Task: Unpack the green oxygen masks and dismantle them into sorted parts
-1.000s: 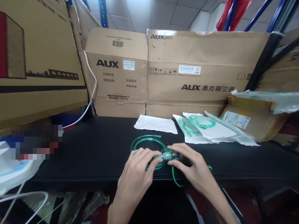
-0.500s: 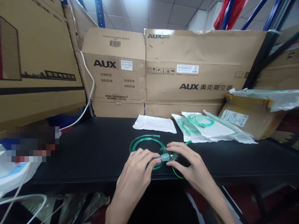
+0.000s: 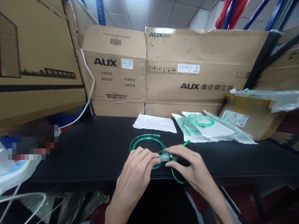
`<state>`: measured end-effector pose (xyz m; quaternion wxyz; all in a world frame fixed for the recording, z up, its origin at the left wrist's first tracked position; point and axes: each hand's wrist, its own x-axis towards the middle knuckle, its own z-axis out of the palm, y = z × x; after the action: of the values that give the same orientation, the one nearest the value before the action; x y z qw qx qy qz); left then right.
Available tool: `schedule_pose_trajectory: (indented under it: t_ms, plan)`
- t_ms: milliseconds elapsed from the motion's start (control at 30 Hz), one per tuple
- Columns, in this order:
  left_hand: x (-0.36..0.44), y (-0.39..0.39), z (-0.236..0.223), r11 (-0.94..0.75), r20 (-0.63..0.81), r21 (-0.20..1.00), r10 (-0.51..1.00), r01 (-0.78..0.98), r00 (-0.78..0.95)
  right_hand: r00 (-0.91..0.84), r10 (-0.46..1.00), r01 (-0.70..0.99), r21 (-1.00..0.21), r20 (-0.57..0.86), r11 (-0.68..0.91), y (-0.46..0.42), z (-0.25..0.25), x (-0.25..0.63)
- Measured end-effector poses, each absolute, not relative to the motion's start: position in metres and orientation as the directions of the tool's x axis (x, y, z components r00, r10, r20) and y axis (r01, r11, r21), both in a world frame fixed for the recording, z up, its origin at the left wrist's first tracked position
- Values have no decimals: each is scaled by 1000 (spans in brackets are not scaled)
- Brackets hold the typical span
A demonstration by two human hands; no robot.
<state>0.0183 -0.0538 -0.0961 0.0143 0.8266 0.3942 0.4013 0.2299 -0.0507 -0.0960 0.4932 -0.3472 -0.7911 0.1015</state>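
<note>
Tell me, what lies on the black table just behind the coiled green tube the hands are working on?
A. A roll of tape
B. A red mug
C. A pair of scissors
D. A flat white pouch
D: a flat white pouch lies on the black table just beyond the coiled green tube, which the left hand and right hand pinch near its clear connector.

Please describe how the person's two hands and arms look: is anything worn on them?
Both the left hand and the right hand are bare: no gloves, rings or watch are visible. The forearms are bare too, with no sleeves in view. The fingers are slender, with short nails.
</note>
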Motion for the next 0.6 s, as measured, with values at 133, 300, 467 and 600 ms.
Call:
schedule_pose_trajectory:
  t_ms: [133, 300, 467, 600]
  plan:
    - [19, -54, -96, -698, 665, 335, 651, 633, 366, -268, 664, 448, -519, 698, 727, -52, -95, 230]
    - [19, -53, -95, -706, 679, 329, 638, 627, 363, -257, 682, 458, -535, 684, 710, -52, -95, 229]
    - [20, -53, -95, -712, 692, 318, 625, 626, 360, -260, 706, 481, -546, 658, 686, -53, -97, 230]
    - [22, -54, -96, -689, 686, 319, 642, 651, 343, -252, 729, 505, -556, 636, 660, -53, -97, 229]
